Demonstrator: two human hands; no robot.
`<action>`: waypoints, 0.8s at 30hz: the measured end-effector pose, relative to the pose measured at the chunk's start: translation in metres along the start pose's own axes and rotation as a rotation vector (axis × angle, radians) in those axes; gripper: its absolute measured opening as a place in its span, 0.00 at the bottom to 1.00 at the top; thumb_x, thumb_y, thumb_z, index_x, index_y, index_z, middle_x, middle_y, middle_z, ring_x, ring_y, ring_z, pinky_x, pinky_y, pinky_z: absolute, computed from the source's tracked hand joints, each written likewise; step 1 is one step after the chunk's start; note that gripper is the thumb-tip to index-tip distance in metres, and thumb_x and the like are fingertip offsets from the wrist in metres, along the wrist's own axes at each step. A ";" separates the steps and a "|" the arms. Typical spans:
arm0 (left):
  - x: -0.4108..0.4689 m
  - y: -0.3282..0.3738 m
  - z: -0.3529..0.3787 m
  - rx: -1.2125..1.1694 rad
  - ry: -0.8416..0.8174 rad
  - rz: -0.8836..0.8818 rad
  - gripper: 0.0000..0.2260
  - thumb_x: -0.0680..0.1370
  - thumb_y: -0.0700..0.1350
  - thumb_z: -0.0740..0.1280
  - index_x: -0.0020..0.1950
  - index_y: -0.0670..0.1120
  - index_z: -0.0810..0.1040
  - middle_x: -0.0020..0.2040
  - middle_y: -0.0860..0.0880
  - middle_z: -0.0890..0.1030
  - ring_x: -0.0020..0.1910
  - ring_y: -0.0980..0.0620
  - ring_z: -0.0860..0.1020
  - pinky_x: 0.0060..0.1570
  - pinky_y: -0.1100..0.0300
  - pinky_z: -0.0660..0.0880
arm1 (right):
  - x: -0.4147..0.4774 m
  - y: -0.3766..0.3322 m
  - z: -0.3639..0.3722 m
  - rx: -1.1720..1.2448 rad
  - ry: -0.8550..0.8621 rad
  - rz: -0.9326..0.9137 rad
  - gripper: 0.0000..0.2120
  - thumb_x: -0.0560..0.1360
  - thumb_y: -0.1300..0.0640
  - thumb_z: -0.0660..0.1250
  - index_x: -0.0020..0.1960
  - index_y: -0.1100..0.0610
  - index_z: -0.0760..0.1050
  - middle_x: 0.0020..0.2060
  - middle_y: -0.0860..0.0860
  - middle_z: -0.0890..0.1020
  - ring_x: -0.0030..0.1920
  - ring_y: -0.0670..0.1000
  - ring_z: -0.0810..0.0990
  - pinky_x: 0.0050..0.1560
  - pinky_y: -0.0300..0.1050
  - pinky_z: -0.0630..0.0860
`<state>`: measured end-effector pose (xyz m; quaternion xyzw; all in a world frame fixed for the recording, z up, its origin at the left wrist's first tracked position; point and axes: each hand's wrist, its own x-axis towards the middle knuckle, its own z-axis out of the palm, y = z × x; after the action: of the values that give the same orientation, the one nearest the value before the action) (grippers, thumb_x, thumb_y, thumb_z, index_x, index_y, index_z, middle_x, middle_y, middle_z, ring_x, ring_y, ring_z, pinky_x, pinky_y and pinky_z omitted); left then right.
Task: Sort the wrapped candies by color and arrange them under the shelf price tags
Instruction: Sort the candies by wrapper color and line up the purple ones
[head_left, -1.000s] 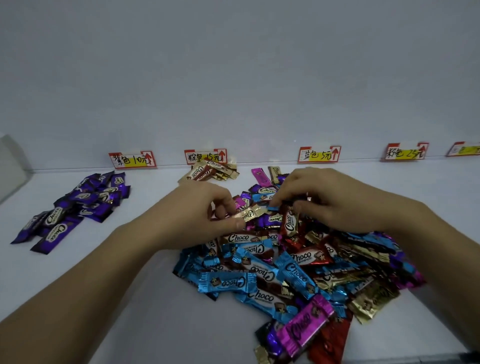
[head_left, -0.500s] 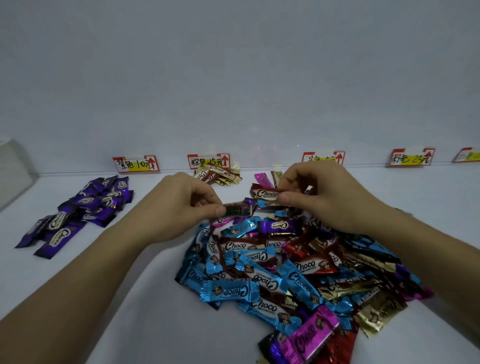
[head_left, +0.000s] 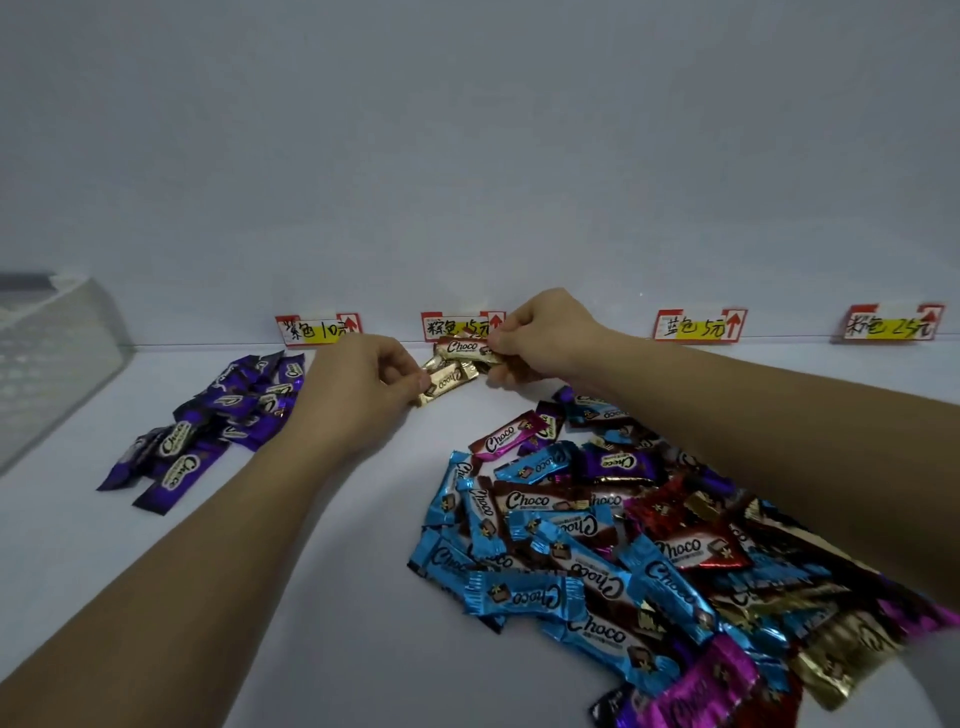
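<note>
My left hand (head_left: 358, 387) pinches a gold-brown Choco candy (head_left: 447, 382) just below the second price tag (head_left: 460, 326). My right hand (head_left: 545, 338) pinches another brown Choco candy (head_left: 465, 347) right under that tag, above a small brown pile mostly hidden by my fingers. A sorted heap of purple candies (head_left: 218, 421) lies under the first price tag (head_left: 317, 328). The mixed pile (head_left: 623, 540) of blue, red, pink, purple and gold candies spreads at the lower right, under my right forearm.
Two more price tags, a blue one (head_left: 698, 326) and a pink one (head_left: 891, 326), hang on the back wall above bare white shelf. A translucent plastic bin (head_left: 47, 358) stands at the far left. White shelf surface shows between the purple heap and the mixed pile.
Both hands lifted off the mixed pile and moved back and left to the second price tag, each carrying a brown candy.
</note>
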<state>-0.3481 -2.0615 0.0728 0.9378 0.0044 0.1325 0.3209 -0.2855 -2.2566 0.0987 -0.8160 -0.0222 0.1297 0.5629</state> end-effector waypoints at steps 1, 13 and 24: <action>0.001 0.000 0.001 0.012 -0.005 -0.005 0.04 0.76 0.48 0.74 0.41 0.52 0.83 0.33 0.54 0.81 0.34 0.59 0.76 0.31 0.62 0.67 | 0.002 -0.002 0.003 -0.005 0.009 0.000 0.07 0.78 0.63 0.70 0.52 0.68 0.79 0.37 0.64 0.85 0.38 0.59 0.87 0.44 0.53 0.85; 0.000 0.004 0.002 0.072 0.066 0.018 0.09 0.76 0.54 0.73 0.41 0.51 0.79 0.35 0.53 0.80 0.37 0.56 0.77 0.32 0.60 0.68 | 0.001 -0.002 -0.007 -0.305 0.155 -0.102 0.15 0.78 0.51 0.72 0.42 0.63 0.83 0.32 0.55 0.86 0.35 0.54 0.87 0.44 0.50 0.85; -0.027 0.040 0.002 0.069 -0.115 0.307 0.05 0.76 0.55 0.71 0.46 0.55 0.80 0.37 0.57 0.79 0.37 0.59 0.76 0.34 0.64 0.69 | -0.094 0.021 -0.085 -0.786 0.009 -0.478 0.04 0.77 0.48 0.70 0.49 0.47 0.81 0.39 0.42 0.82 0.41 0.41 0.81 0.41 0.39 0.76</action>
<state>-0.3764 -2.0971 0.0892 0.9440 -0.1527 0.1258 0.2641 -0.3587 -2.3588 0.1248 -0.9401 -0.2547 -0.0257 0.2251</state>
